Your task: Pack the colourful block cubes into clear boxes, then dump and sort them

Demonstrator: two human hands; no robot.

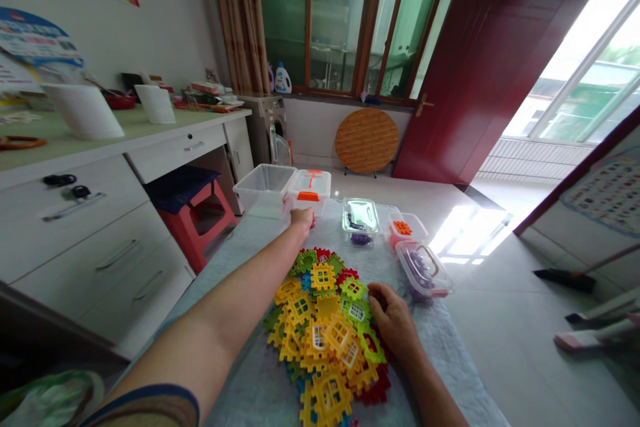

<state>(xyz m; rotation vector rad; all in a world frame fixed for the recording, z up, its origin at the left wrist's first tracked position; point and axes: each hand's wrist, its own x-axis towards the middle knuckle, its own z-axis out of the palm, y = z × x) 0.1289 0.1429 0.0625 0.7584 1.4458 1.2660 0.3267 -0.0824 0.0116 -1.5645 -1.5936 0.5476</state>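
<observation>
My left hand reaches far forward, just in front of a clear lidded box with an orange latch. Its fingers look curled together; whatever is in them is hidden. A heap of plastic interlocking building blocks in yellow, green, red and blue lies on the table, some with window grids. Along the heap's right side rests my right hand, fingers loosely bent and apart, with nothing visible in it. An uncovered clear bin stands to the left of the lidded box.
A pale blue cloth covers the table. Clear containers line its right side: one with purple pieces, one with orange pieces, and a lidded one. A red stool stands left, beside a white desk.
</observation>
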